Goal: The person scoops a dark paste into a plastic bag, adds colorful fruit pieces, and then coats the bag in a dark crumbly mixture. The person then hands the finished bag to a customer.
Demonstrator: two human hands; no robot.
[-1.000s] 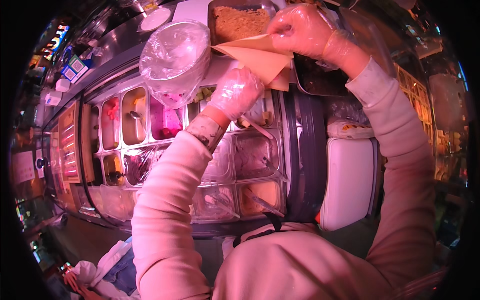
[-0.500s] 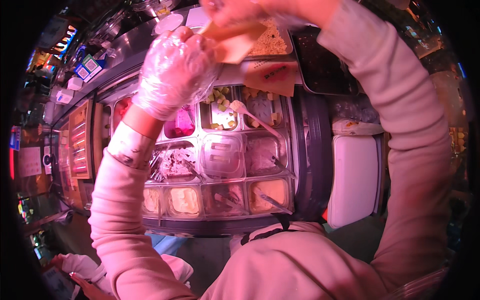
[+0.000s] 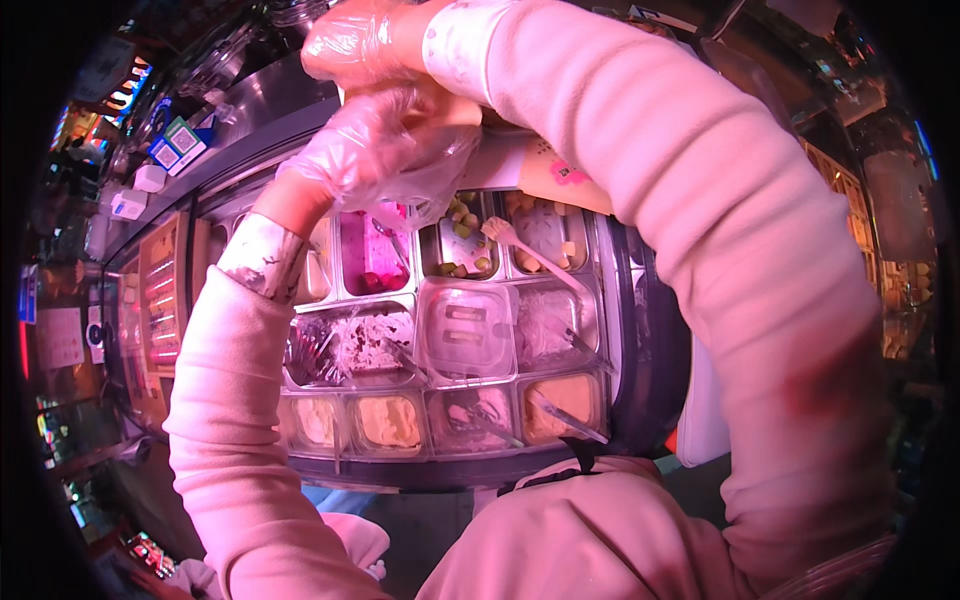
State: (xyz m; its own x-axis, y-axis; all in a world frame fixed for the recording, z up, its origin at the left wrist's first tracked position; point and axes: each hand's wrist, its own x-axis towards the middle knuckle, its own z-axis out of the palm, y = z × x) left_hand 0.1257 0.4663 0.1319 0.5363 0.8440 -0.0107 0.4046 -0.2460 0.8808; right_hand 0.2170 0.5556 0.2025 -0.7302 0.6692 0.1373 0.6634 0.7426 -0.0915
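My left hand, in a clear plastic glove, is closed on a piece of tan paper, most of it hidden behind the fingers. Just above it, my right hand, also gloved, has its fingers curled over the same spot; what they grip is hidden. Below the hands lie metal pans: a pink one with red pieces and one with green and pale cubes. A plastic spoon rests across the pan to its right.
Nearer me are a lidded clear container, a pan of dark crumbs and tubs of cream-coloured spread. Another printed tan paper lies partly under my right sleeve. Small stands with square codes are at the left.
My right hand has moved left and now crosses above my left hand. The paper, plainly visible before, is mostly covered. My right forearm now hides the tray of crumbs and the dark tray.
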